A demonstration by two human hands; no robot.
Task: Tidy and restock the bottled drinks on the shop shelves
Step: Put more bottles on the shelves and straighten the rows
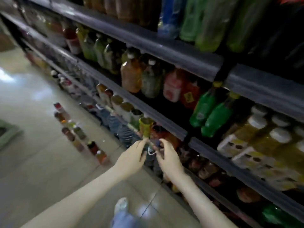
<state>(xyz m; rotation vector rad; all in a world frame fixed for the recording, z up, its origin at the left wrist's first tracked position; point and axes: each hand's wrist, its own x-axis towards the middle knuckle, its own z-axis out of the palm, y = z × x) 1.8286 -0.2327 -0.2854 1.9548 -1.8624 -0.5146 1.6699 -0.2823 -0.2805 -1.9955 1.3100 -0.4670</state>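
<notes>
Blurred dark bottle [150,154] sits pinched between left hand [131,159] and right hand [169,159], both grips grasping it.

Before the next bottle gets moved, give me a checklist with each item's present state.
1. Both hands at the same spot: ok. The left hand and right hand meet at a low shelf edge.
2. What they hold: cannot tell. Something small with a blue cap sits between the fingers, too blurred to name.
3. Grip firm: cannot tell, motion blur.
4. Floor stock within reach: ok. A row of bottles on the floor stands left of the hands.
5. Footing clear: ok. The shoe is on bare tile, apart from that row.
6. Green bottles upright: not ok, they lean.
</notes>
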